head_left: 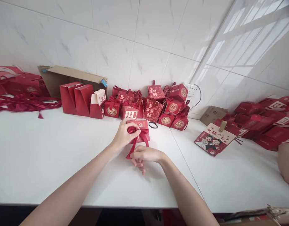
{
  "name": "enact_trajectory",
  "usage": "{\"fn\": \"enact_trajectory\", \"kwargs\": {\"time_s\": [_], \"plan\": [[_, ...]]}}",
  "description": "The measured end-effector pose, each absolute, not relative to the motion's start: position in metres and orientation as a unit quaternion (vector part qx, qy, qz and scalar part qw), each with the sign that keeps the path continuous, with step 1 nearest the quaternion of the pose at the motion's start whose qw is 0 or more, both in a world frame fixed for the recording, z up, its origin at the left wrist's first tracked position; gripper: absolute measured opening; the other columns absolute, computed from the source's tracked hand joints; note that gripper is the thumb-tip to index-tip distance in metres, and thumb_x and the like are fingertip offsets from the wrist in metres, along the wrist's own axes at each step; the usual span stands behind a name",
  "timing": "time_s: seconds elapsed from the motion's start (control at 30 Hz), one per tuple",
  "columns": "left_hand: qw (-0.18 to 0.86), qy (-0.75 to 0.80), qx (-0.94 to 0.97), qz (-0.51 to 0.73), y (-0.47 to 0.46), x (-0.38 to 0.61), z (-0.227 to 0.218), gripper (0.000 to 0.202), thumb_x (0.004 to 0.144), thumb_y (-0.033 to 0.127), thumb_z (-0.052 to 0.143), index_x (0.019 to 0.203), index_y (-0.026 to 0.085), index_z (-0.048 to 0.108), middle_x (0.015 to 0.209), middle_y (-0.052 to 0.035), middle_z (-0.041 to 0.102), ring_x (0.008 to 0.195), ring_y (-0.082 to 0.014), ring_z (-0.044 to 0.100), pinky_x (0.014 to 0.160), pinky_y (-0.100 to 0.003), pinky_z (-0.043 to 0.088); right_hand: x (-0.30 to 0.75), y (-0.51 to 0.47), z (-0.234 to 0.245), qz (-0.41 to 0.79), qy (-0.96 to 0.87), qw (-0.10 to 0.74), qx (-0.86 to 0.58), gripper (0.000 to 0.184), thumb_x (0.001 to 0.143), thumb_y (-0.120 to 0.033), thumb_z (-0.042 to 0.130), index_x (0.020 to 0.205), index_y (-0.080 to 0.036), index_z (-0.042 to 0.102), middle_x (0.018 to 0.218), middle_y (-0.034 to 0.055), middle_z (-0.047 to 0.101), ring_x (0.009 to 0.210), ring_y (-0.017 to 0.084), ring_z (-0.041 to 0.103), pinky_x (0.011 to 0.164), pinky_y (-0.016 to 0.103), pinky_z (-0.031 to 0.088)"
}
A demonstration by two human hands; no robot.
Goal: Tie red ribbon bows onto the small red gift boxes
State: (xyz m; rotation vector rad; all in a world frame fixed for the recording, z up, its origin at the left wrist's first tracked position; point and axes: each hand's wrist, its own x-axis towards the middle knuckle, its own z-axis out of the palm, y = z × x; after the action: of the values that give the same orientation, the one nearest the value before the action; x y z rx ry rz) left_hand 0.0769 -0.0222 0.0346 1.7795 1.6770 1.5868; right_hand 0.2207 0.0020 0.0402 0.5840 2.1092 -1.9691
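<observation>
In the middle of the white table lies a red gift box (146, 125) with pale characters on its face. A dark red ribbon (143, 135) is looped into a bow across it. My left hand (126, 133) pinches the bow's left loop between thumb and fingertips, at the box's left side. Nearer the front, my right hand (146, 154) has thumb and forefinger closed on a hanging ribbon tail, its other fingers curled loosely below. My hands cover part of the box's left side and lower edge.
Finished-looking red boxes (156, 110) are heaped along the wall. Open red bags (84, 99) and a cardboard box (73, 72) stand left, beside loose ribbons (26, 102). A black ring (153, 125), a printed card bag (215, 138) and another person's arm (286, 163) are rightward.
</observation>
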Motion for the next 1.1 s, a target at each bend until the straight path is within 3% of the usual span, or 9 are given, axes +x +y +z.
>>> {"fn": "enact_trajectory", "kwargs": {"time_s": [0.13,0.23,0.33,0.4,0.47,0.57,0.73,0.93,1.1], "plan": [[0.117,0.551,0.620,0.546,-0.022,0.075,0.035,0.008,0.072,0.029,0.061,0.070,0.022,0.064,0.095,-0.0032,0.052,0.105,-0.0219,0.053,0.100,-0.039,0.039,0.241,0.012,0.054,-0.617,0.757,0.053,0.210,0.033,0.080,-0.041,0.053,0.066,-0.013,0.062,0.043,-0.0068,0.042,0.032,0.006,0.044,0.035,0.018,0.034],[0.128,0.548,0.621,0.545,-0.021,0.073,0.035,0.009,0.071,0.030,0.062,0.072,0.022,0.064,0.095,-0.0033,0.051,0.099,-0.0214,0.055,0.098,-0.040,0.041,0.254,0.025,0.056,-0.549,0.763,-0.192,0.282,0.042,0.077,-0.054,0.054,0.059,-0.017,0.051,0.040,-0.0086,0.034,0.032,0.005,0.033,0.035,0.019,0.026],[0.138,0.547,0.620,0.545,-0.021,0.072,0.035,0.010,0.072,0.032,0.062,0.073,0.022,0.064,0.099,-0.0038,0.051,0.101,-0.0217,0.056,0.097,-0.039,0.042,0.252,0.035,0.050,-0.407,0.759,-0.378,0.341,0.037,0.068,-0.052,0.066,0.069,-0.018,0.051,0.060,-0.0040,0.049,0.048,0.007,0.041,0.044,0.020,0.035],[0.145,0.544,0.621,0.545,-0.021,0.072,0.034,0.011,0.072,0.032,0.061,0.074,0.022,0.063,0.105,-0.0044,0.052,0.107,-0.0227,0.054,0.097,-0.038,0.042,0.247,0.037,0.044,-0.354,0.774,-0.393,0.348,0.036,0.065,-0.049,0.069,0.075,-0.018,0.052,0.076,-0.0004,0.055,0.058,0.009,0.048,0.052,0.022,0.042],[0.148,0.540,0.618,0.552,-0.021,0.073,0.032,0.013,0.072,0.033,0.062,0.076,0.021,0.062,0.113,-0.0051,0.050,0.114,-0.0238,0.051,0.100,-0.038,0.040,0.241,0.037,0.040,-0.354,0.776,-0.383,0.354,0.034,0.068,-0.050,0.065,0.073,-0.018,0.053,0.080,0.0012,0.053,0.060,0.011,0.049,0.047,0.022,0.042],[0.129,0.532,0.603,0.581,-0.021,0.075,0.028,0.017,0.072,0.035,0.064,0.077,0.020,0.058,0.118,-0.0062,0.049,0.119,-0.0242,0.047,0.101,-0.038,0.038,0.237,0.035,0.039,-0.401,0.749,-0.383,0.362,0.035,0.070,-0.051,0.059,0.068,-0.017,0.051,0.075,0.0012,0.050,0.056,0.010,0.049,0.037,0.021,0.039],[0.094,0.535,0.549,0.635,-0.020,0.082,0.018,0.018,0.082,0.036,0.054,0.076,0.019,0.052,0.116,-0.0084,0.049,0.115,-0.0222,0.048,0.089,-0.034,0.047,0.238,0.037,0.039,-0.497,0.695,-0.388,0.346,0.038,0.069,-0.053,0.059,0.067,-0.017,0.049,0.063,-0.0018,0.051,0.052,0.009,0.050,0.038,0.020,0.045],[0.047,0.569,0.515,0.639,-0.026,0.091,0.017,0.014,0.086,0.034,0.048,0.084,0.020,0.050,0.120,-0.0093,0.044,0.119,-0.0202,0.043,0.099,-0.037,0.040,0.233,0.042,0.032,-0.509,0.681,-0.402,0.340,0.042,0.065,-0.056,0.063,0.064,-0.017,0.047,0.064,-0.0021,0.050,0.054,0.010,0.052,0.042,0.023,0.050],[0.098,0.569,0.511,0.636,-0.025,0.091,0.017,0.017,0.087,0.035,0.045,0.093,0.021,0.052,0.117,-0.0079,0.054,0.118,-0.0209,0.047,0.095,-0.035,0.042,0.232,0.040,0.031,-0.462,0.686,-0.437,0.354,0.039,0.067,-0.052,0.063,0.062,-0.017,0.046,0.100,0.0070,0.061,0.059,0.011,0.056,0.042,0.022,0.048]]}}
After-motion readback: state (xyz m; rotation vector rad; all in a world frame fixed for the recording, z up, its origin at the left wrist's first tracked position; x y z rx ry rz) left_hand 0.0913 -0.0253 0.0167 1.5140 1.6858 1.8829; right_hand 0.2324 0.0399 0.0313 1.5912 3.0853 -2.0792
